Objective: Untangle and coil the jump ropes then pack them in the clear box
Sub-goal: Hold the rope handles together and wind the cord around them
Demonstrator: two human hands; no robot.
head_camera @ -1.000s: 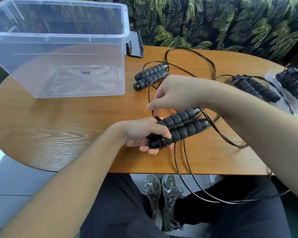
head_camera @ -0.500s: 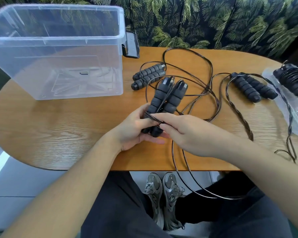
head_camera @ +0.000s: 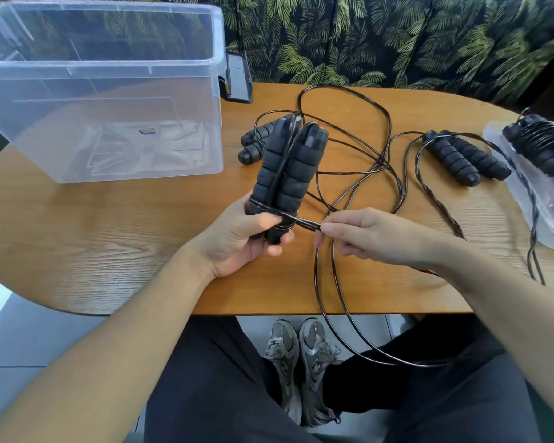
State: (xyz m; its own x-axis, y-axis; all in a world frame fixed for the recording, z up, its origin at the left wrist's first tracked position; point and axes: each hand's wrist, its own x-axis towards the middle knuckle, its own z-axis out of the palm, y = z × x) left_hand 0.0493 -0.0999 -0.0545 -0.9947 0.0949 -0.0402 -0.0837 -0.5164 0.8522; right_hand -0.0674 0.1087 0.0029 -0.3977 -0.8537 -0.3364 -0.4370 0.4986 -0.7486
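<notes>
Nearest to you, your knees in dark trousers and your grey sneakers show under the edge of the wooden bench. A long loop of black cord hangs down past this edge, in front of your legs.

Above the bench, your left hand grips the lower ends of a pair of black foam handles, side by side and pointing away from you. A few turns of the cord are wrapped around their base, just above your thumb. Your right hand pinches the doubled cord between thumb and fingertips, just beside the handles, and the cord runs tight from the wrap to this pinch.

Farther on the bench, loose cord lies in tangled loops. Behind the held pair a second pair of handles lies flat. To the right a third pair of handles lies with a twisted cord. At the far right a coiled jump rope rests on a clear lid.

At the far left the clear box stands open, and no rope is inside. A dark phone leans just beside its right wall
</notes>
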